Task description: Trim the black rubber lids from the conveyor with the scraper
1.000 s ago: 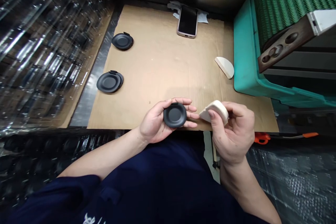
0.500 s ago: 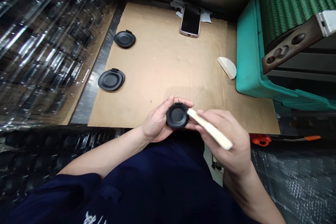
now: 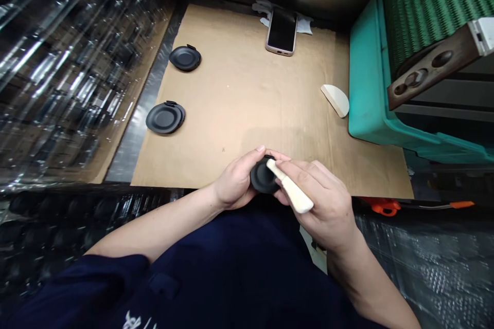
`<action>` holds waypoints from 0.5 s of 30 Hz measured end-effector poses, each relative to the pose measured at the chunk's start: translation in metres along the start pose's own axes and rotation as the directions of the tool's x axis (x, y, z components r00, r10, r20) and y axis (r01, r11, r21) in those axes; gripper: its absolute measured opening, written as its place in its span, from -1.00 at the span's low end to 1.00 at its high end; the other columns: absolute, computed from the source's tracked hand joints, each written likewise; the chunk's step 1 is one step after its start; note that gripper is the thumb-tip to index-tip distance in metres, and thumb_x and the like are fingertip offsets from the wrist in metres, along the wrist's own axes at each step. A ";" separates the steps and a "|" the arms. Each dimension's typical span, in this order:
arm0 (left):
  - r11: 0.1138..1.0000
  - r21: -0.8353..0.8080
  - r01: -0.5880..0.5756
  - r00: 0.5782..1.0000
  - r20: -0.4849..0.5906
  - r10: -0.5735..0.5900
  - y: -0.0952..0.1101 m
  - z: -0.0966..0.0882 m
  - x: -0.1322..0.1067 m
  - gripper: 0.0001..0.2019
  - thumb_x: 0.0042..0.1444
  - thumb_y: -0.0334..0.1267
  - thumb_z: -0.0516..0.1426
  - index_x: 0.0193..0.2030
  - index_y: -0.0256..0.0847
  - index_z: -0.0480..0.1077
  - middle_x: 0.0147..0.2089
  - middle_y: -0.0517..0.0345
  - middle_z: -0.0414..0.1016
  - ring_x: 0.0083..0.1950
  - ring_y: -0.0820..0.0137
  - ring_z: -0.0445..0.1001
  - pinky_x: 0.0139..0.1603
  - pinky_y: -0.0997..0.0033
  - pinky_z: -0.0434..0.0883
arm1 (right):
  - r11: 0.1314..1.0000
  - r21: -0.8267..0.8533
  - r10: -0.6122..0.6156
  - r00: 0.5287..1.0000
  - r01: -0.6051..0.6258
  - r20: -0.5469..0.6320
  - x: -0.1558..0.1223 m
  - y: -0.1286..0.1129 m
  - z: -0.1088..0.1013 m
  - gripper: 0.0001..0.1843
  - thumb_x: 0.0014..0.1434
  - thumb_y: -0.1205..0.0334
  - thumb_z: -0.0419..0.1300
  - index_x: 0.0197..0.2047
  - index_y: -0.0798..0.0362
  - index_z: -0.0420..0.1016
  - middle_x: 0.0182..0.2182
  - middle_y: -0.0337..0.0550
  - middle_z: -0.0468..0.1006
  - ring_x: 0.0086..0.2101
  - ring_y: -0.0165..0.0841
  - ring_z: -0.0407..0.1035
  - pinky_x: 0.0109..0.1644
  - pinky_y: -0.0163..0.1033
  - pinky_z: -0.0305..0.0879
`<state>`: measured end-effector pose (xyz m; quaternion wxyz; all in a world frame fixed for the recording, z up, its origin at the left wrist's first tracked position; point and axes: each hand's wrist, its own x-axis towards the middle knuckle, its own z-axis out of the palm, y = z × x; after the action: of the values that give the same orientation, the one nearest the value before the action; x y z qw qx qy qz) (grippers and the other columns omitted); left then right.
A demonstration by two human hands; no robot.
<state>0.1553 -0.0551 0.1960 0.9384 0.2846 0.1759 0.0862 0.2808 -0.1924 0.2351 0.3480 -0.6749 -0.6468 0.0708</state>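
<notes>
My left hand (image 3: 240, 177) is wrapped round a small black round case (image 3: 262, 176) with a shallow dished face and a clasp at its far edge. Between the fingers of my right hand (image 3: 328, 198) is a cream sponge-like piece (image 3: 295, 193), seen mostly edge-on. Its narrow tip lies over the right part of the case's face; whether it presses there I cannot tell. The right fingers partly cover the case's right side. Two similar black cases, one nearer (image 3: 165, 117) and one farther (image 3: 185, 58), lie on the cardboard to the left.
A cardboard sheet (image 3: 231, 92) covers the worktop. On it lie a phone (image 3: 282, 31) over white cloth and a cream half-round piece (image 3: 337, 100). A teal crate (image 3: 366, 77) stands at right, under green ridged material (image 3: 432, 5). Plastic-wrapped black parts (image 3: 77, 61) stand left.
My right hand has moved left, bringing the cream piece from the case's right edge over its face. The case has shifted slightly right and nearer me in my left hand.
</notes>
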 end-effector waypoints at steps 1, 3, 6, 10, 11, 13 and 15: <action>1.000 -0.006 -0.008 1.000 -0.007 0.008 0.000 0.000 0.000 -0.55 0.39 -0.02 -0.03 -0.06 -0.34 0.56 -0.26 -0.05 0.60 -0.22 0.24 0.59 -0.17 0.31 0.50 | 1.000 -0.022 0.016 1.000 -0.016 0.005 -0.001 -0.001 -0.001 -0.47 0.29 0.47 0.17 0.30 0.00 0.39 0.11 -0.03 0.59 -0.09 -0.21 0.50 -0.05 -0.06 0.47; 1.000 -0.001 -0.030 0.999 -0.028 0.030 0.000 0.002 0.000 -0.57 0.37 -0.02 0.01 -0.08 -0.34 0.56 -0.26 -0.04 0.61 -0.23 0.26 0.59 -0.17 0.33 0.49 | 0.998 -0.050 0.024 1.000 -0.024 0.000 -0.001 -0.001 -0.001 -0.46 0.27 0.48 0.18 0.29 0.01 0.40 0.08 -0.03 0.60 -0.13 -0.21 0.50 -0.09 -0.06 0.47; 1.000 0.020 -0.020 0.999 -0.028 0.020 0.000 0.002 0.002 -0.56 0.36 -0.02 0.02 -0.09 -0.37 0.57 -0.30 -0.06 0.60 -0.23 0.25 0.59 -0.15 0.32 0.49 | 1.000 -0.007 -0.023 1.000 0.023 -0.006 0.001 -0.001 0.000 -0.44 0.26 0.49 0.18 0.30 0.00 0.38 0.15 -0.01 0.56 -0.05 -0.19 0.50 -0.02 -0.05 0.48; 1.000 0.004 0.001 0.999 -0.052 -0.001 0.001 0.002 0.002 -0.55 0.35 0.00 0.04 -0.09 -0.37 0.57 -0.28 -0.06 0.60 -0.23 0.27 0.58 -0.14 0.31 0.50 | 1.000 0.000 -0.008 1.000 0.008 0.026 0.001 -0.001 -0.001 -0.47 0.26 0.50 0.18 0.28 0.04 0.41 0.11 0.01 0.57 -0.03 -0.18 0.49 0.00 -0.04 0.48; 1.000 0.001 0.001 0.999 -0.053 -0.001 0.001 0.001 0.001 -0.55 0.35 0.01 0.04 -0.08 -0.36 0.57 -0.26 -0.06 0.60 -0.23 0.28 0.58 -0.13 0.32 0.51 | 1.000 -0.016 0.009 0.999 -0.008 0.031 0.001 -0.002 -0.002 -0.49 0.25 0.50 0.19 0.26 0.06 0.43 0.06 0.01 0.60 -0.08 -0.18 0.49 -0.03 -0.04 0.48; 1.000 0.003 0.024 1.000 -0.015 -0.024 0.001 0.000 0.001 -0.54 0.36 0.03 0.03 -0.04 -0.35 0.55 -0.26 -0.07 0.60 -0.26 0.28 0.59 -0.16 0.30 0.52 | 0.999 -0.030 0.025 0.999 -0.024 0.030 0.001 -0.003 -0.003 -0.51 0.25 0.50 0.20 0.23 0.09 0.45 0.02 0.01 0.61 -0.12 -0.20 0.49 -0.06 -0.05 0.48; 0.998 0.009 0.058 0.998 0.021 -0.058 0.001 -0.001 0.001 -0.51 0.38 0.04 -0.02 -0.01 -0.36 0.55 -0.33 -0.06 0.59 -0.32 0.27 0.59 -0.23 0.30 0.52 | 1.000 0.001 0.006 1.000 -0.006 0.015 0.003 -0.003 -0.001 -0.50 0.25 0.51 0.20 0.24 0.09 0.45 0.08 0.02 0.59 -0.07 -0.19 0.49 -0.02 -0.05 0.49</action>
<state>0.1559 -0.0530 0.1956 0.9411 0.2844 0.1744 0.0551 0.2791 -0.1908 0.2386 0.3433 -0.6761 -0.6473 0.0773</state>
